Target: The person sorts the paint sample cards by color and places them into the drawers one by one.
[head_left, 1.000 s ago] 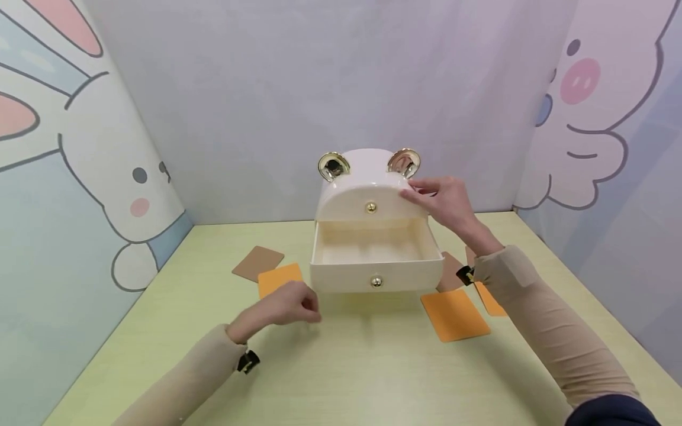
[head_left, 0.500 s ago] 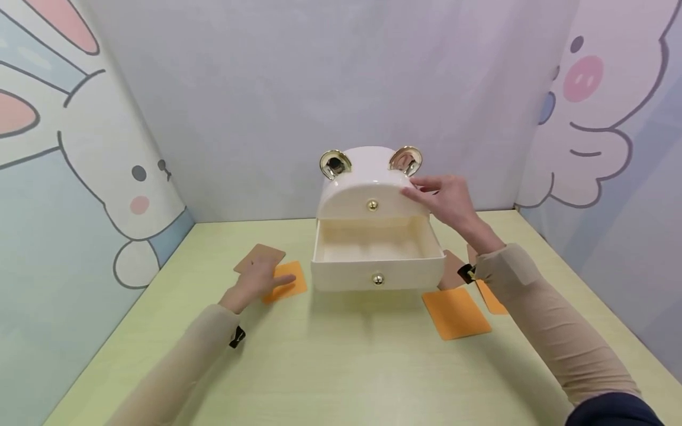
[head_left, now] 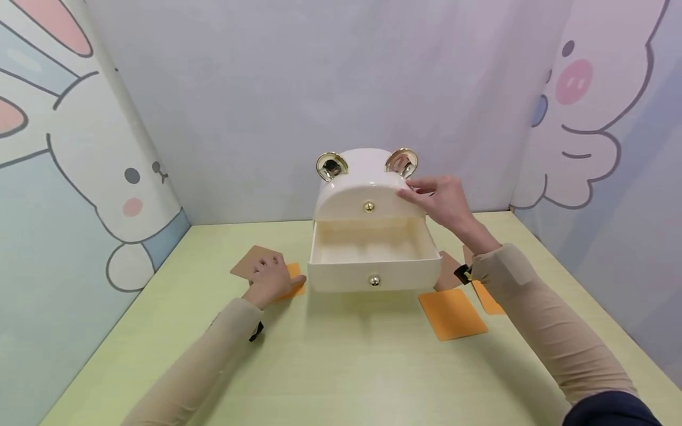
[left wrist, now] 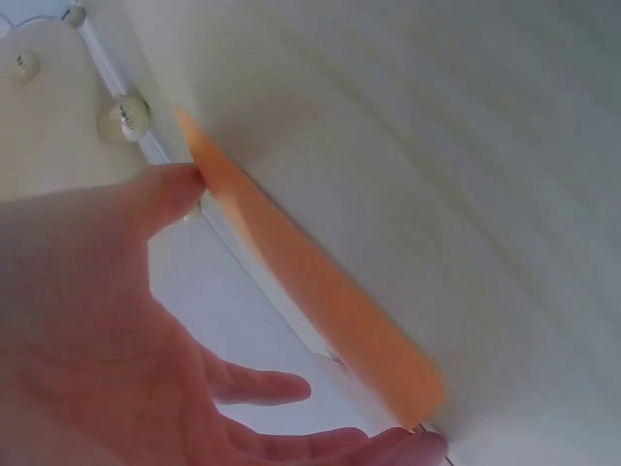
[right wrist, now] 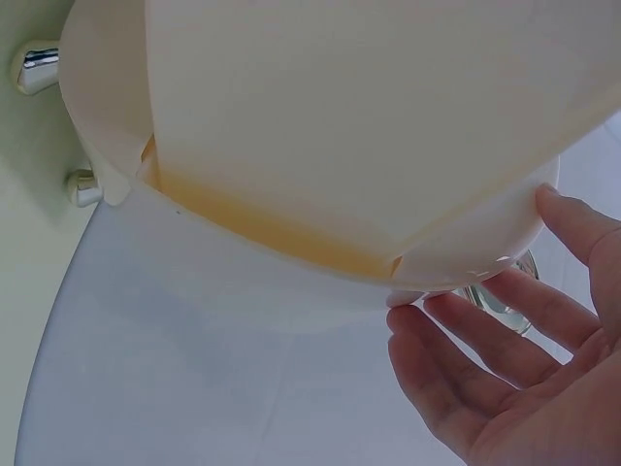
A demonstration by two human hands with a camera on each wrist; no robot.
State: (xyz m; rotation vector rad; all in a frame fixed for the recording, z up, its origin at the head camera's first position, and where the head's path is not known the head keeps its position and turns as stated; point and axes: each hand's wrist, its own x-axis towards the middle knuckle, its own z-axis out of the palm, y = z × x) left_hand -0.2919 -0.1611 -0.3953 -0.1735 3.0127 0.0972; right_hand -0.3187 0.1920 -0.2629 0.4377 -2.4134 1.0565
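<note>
A white two-drawer storage box (head_left: 367, 168) with gold ears stands at the back. Its lower drawer (head_left: 375, 275) is pulled out, with nothing seen inside. My right hand (head_left: 444, 201) holds the box's upper right side, thumb on the front and fingers behind. To the left, my left hand (head_left: 270, 281) spreads over an orange square card (head_left: 294, 272), partly hiding it. In the left wrist view, thumb and fingertips touch opposite ends of the orange card (left wrist: 301, 277); a firm grip cannot be made out. A brown square card (head_left: 247, 263) lies just beyond the fingers.
Right of the box lie an orange card (head_left: 453, 315), a second orange card (head_left: 487, 297) partly under the right forearm, and a brown card (head_left: 449, 269). Another brown card (head_left: 467, 254) is mostly hidden. Behind the table (head_left: 362, 367) stands a grey wall (head_left: 256, 118).
My left hand has moved from in front of the drawer to the left and forward, onto the orange card. My right hand stays on the storage box, which has not moved.
</note>
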